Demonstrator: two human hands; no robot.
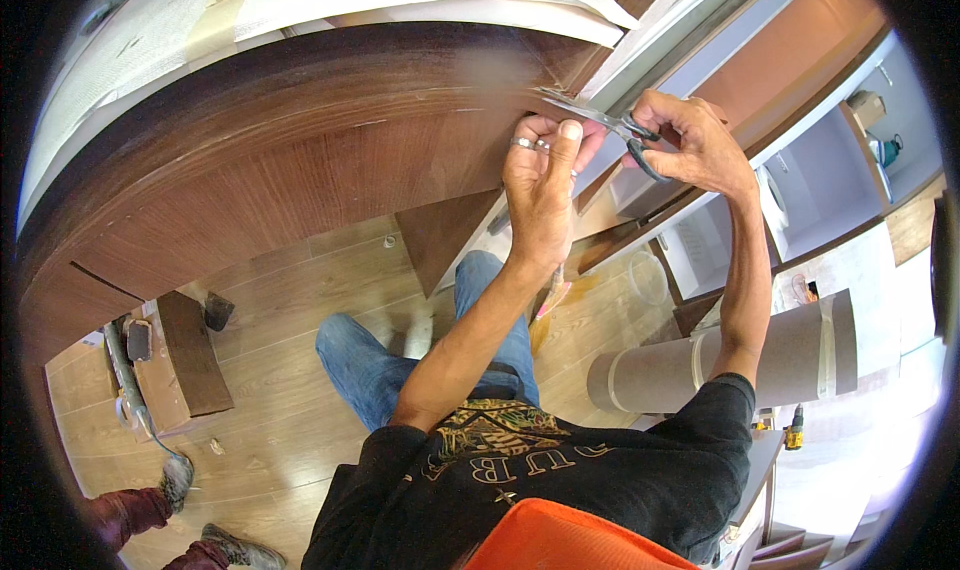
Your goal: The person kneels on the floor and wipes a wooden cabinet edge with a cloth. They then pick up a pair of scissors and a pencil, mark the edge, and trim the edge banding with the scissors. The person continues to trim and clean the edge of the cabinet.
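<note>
Panel point(300, 160): large curved dark wood-grain surface fills the upper left; pale sheeting lies above its top edge.
Floor point(300, 410): wood planks below; the person's jeans-clad knees rest on it.
Roll point(720, 365): grey-brown sheet roll, banded with tape, lies on the floor at right, well apart from the hands.
Offcuts point(185, 355): brown boards lie at lower left, near another person's shoes.
Left hand point(540, 170): raised against the panel's right end, fingers curled in a narrow pinch at the edge; rings show. What it pinches cannot be told, probably a thin film edge.
Right hand point(695, 140): closed through the handles of the scissors.
Scissors point(600, 118): dark handles, blades pointing left, tips at the panel's upper right corner, just above the left hand.
Step in hand: judged to be trimming covering material at the panel's corner.
Next move calls for: left pinch kept taut, blades aligned flush with the edge, a short controlled closing of the handles.
</note>
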